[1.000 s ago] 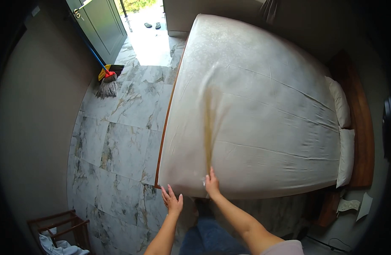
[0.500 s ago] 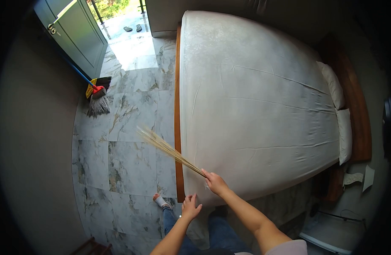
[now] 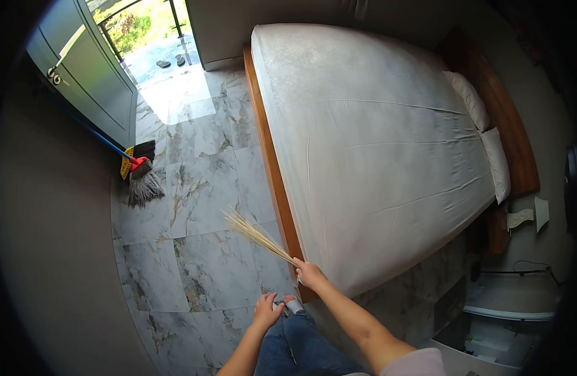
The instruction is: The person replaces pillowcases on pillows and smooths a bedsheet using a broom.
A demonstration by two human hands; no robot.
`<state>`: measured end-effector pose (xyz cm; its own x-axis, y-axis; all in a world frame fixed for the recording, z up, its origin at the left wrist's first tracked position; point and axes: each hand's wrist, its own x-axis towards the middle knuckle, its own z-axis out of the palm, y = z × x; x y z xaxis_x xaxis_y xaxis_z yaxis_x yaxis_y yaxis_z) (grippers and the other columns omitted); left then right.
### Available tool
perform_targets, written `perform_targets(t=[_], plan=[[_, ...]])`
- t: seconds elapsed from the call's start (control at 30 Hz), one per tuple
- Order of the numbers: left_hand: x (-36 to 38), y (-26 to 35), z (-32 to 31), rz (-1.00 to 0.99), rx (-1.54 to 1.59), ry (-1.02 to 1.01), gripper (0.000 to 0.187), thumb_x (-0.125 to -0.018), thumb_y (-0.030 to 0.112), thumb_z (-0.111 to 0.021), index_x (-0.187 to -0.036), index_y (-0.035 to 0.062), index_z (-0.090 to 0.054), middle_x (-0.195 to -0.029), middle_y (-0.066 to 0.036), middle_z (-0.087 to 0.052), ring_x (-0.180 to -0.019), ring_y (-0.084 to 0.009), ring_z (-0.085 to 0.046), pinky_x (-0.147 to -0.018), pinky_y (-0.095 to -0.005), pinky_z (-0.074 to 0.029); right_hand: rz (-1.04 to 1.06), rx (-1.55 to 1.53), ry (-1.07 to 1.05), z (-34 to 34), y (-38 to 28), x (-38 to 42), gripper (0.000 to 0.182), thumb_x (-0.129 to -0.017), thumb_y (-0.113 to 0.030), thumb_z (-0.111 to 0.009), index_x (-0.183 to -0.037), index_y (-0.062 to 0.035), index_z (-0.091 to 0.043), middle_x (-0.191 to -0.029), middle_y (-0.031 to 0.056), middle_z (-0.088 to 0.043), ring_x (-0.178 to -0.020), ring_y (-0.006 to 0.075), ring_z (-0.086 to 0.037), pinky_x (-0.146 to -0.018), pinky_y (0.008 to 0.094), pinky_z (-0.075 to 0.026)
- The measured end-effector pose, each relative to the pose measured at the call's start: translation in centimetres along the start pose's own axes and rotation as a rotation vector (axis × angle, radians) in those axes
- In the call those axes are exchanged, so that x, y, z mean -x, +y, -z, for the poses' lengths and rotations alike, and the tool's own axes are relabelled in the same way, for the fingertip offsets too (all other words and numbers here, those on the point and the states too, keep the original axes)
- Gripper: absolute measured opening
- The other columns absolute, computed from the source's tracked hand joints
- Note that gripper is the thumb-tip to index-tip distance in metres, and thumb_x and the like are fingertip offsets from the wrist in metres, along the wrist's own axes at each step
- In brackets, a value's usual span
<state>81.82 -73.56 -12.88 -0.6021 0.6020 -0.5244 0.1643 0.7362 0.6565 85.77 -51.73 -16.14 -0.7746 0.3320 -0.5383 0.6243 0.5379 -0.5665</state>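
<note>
A whisk of thin straw-coloured sticks is gripped at its narrow end by my right hand. Its fanned tips point up and left, over the tiled floor beside the bed. My right hand is at the near corner of the wooden bed frame, close to the white sheet. Lower and to the left, my left hand hangs above my legs, fingers apart and holding nothing.
Two pillows lie by the wooden headboard. A broom and a yellow dustpan lean by the open grey door. Slippers are outside. A glass-topped piece of furniture stands at lower right.
My view has turned and shifted, so the bed appears tilted. My left hand has come away from the bed corner. My right hand, still holding the whisk, has moved to the bed's edge.
</note>
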Motion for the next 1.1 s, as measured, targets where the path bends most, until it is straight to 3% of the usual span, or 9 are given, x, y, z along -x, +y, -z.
perform_targets(t=[0.17,0.3,0.4,0.5,0.6,0.8,0.93,1.03,1.1], plan=[[-3.8,1.5,3.9,-0.020,0.056,-0.061,0.047,-0.076,0.032,-0.060,-0.117,0.0099,-0.051,-0.109,-0.017,-0.051,-0.105,-0.0337,-0.046,-0.089,-0.0395,-0.038,-0.027,-0.212,0.710,5.3,-0.9,-3.1,0.045,-0.084,-0.015,-0.050,-0.128,-0.0168,-0.041,-0.091,0.0237,-0.055,-0.081,0.0385,-0.055,-0.074,0.0441,-0.045],[-9.0,1.6,5.5,-0.143,-0.036,-0.137,0.048,-0.076,0.034,-0.059,-0.117,0.0107,-0.051,-0.109,-0.016,-0.052,-0.100,-0.0318,-0.050,-0.086,-0.0402,-0.040,0.028,-0.122,0.109,9.0,-1.4,-6.4,0.043,-0.086,-0.013,-0.047,-0.128,-0.0191,-0.041,-0.095,0.0221,-0.056,-0.085,0.0375,-0.055,-0.076,0.0408,-0.045],[-13.3,3.8,8.4,-0.086,-0.028,-0.195,0.047,-0.076,0.034,-0.059,-0.116,0.0106,-0.051,-0.106,-0.017,-0.053,-0.099,-0.0318,-0.050,-0.085,-0.0402,-0.041,0.185,-0.228,0.567,12.5,-1.5,-8.6,0.044,-0.086,-0.014,-0.047,-0.129,-0.0175,-0.041,-0.094,0.0204,-0.056,-0.087,0.0365,-0.055,-0.076,0.0409,-0.045],[-18.0,4.8,10.7,-0.040,-0.084,-0.254,0.046,-0.076,0.033,-0.059,-0.116,0.0104,-0.052,-0.102,-0.017,-0.054,-0.098,-0.0325,-0.051,-0.083,-0.0401,-0.041,-0.306,-0.421,1.245,16.6,3.1,-13.0,0.043,-0.087,-0.012,-0.045,-0.129,-0.0034,-0.037,-0.112,0.0206,-0.054,-0.098,0.0335,-0.054,-0.083,0.0365,-0.044],[-22.6,5.5,12.5,-0.152,-0.151,-0.245,0.046,-0.076,0.033,-0.060,-0.115,0.0101,-0.052,-0.100,-0.017,-0.055,-0.095,-0.0320,-0.052,-0.081,-0.0400,-0.042,-0.686,-0.806,1.363,18.9,6.3,-18.0,0.042,-0.088,-0.012,-0.043,-0.128,-0.0012,-0.037,-0.114,0.0212,-0.053,-0.100,0.0326,-0.055,-0.086,0.0348,-0.043],[-31.4,10.1,16.5,-0.122,-0.147,-0.272,0.046,-0.075,0.031,-0.061,-0.115,0.0094,-0.053,-0.103,-0.017,-0.056,-0.090,-0.0302,-0.055,-0.080,-0.0389,-0.043,0.165,-0.316,0.232,19.4,-3.8,-24.7,0.044,-0.085,-0.012,-0.049,-0.129,-0.0122,-0.041,-0.110,0.0156,-0.056,-0.094,0.0326,-0.056,-0.080,0.0344,-0.045],[-36.3,12.5,17.9,-0.159,-0.168,-0.270,0.047,-0.076,0.029,-0.061,-0.115,0.0064,-0.052,-0.102,-0.016,-0.057,-0.087,-0.0287,-0.056,-0.076,-0.0360,-0.045,-0.137,-0.467,0.762,26.5,-3.8,-23.5,0.043,-0.086,-0.009,-0.048,-0.128,-0.0082,-0.040,-0.113,0.0188,-0.054,-0.101,0.0305,-0.054,-0.085,0.0314,-0.043],[-39.6,14.5,19.5,-0.167,-0.074,-0.329,0.046,-0.077,0.029,-0.060,-0.116,0.0063,-0.051,-0.103,-0.016,-0.056,-0.089,-0.0282,-0.056,-0.076,-0.0340,-0.045,-0.658,-0.613,1.534,31.3,5.6,-24.7,0.044,-0.091,-0.013,-0.039,-0.133,-0.0028,-0.030,-0.129,0.0195,-0.041,-0.112,0.0303,-0.047,-0.091,0.0345,-0.039],[-41.9,14.1,19.8,-0.225,-0.064,-0.335,0.045,-0.077,0.028,-0.060,-0.116,0.0061,-0.051,-0.104,-0.016,-0.056,-0.091,-0.0284,-0.056,-0.076,-0.0335,-0.045,-0.878,-0.792,1.696,34.6,14.9,-26.5,0.042,-0.091,-0.012,-0.037,-0.132,-0.0040,-0.030,-0.121,0.0181,-0.045,-0.103,0.0276,-0.051,-0.085,0.0335,-0.042]])
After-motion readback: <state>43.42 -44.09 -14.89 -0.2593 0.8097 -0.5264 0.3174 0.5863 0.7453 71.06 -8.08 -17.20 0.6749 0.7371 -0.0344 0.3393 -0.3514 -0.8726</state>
